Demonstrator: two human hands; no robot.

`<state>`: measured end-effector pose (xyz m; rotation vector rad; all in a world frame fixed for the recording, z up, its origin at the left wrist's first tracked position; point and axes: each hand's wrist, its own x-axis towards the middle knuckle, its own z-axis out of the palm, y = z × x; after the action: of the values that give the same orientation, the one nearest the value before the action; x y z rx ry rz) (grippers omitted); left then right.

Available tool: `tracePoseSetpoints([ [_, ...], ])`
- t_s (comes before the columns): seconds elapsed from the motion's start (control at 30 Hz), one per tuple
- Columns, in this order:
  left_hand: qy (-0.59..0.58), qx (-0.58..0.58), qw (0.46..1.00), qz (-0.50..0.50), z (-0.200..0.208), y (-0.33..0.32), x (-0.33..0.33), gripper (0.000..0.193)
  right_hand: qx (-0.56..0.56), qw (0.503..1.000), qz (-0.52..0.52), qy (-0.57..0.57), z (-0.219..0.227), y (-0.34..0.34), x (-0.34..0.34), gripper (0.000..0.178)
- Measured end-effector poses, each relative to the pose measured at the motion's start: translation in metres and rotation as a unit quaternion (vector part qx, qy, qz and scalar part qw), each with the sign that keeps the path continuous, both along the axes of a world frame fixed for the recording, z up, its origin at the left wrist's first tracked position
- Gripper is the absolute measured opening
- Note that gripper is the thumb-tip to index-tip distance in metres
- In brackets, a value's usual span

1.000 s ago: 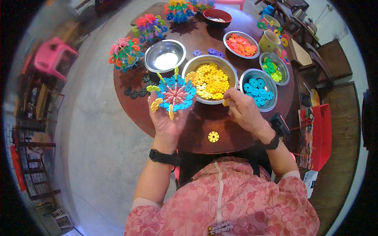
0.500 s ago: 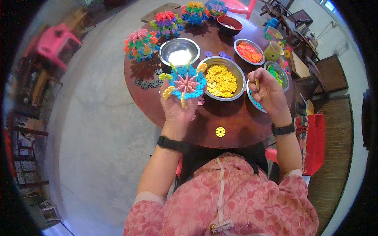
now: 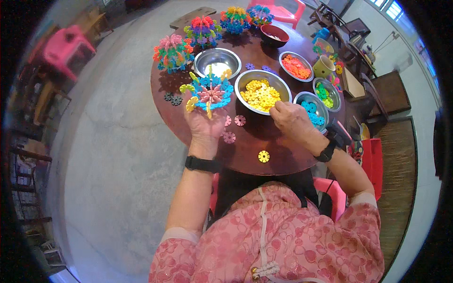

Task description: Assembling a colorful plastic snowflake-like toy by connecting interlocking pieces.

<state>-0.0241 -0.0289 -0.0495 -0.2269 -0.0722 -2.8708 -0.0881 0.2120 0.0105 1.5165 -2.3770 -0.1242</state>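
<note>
My left hand [image 3: 206,123] holds up a flower-like assembly of slotted plastic snowflake discs [image 3: 211,94]: pink in the middle, a blue ring around it, yellow and lime discs standing out at the edge. My right hand [image 3: 295,123] is closed in a pinch at the near right rim of a steel bowl [image 3: 243,96] holding loose yellow discs [image 3: 261,95]; whatever sits between its fingertips is hidden. A single yellow disc [image 3: 264,156] lies near the table's front edge. Several pink discs [image 3: 229,137] rest beside my left hand.
On the round brown table [image 3: 245,160], finished disc balls [image 3: 173,53] line the far left. A steel bowl [image 3: 200,59] stands behind my left hand. Orange [image 3: 296,67], green [image 3: 323,93] and blue discs [image 3: 313,112] fill bowls at right, near a yellow-green cup [image 3: 323,67]. A dark red bowl [image 3: 274,37] stands far back.
My right hand has come down and left from its raised place to the yellow bowl's rim, uncovering the blue discs. The assembly in my left hand has shifted slightly left.
</note>
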Motion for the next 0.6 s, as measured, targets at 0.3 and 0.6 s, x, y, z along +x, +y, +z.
tracePoseSetpoints([
  [0.3,0.007,-0.006,1.0,0.003,0.003,0.015,0.002,0.06,0.007,0.999,0.029,0.041,-0.018,-0.003,-0.019,0.003],
  [0.6,0.03,0.002,1.0,-0.004,-0.002,0.022,0.002,0.057,-0.064,0.991,-0.063,0.1,0.031,-0.023,-0.095,0.01],
])
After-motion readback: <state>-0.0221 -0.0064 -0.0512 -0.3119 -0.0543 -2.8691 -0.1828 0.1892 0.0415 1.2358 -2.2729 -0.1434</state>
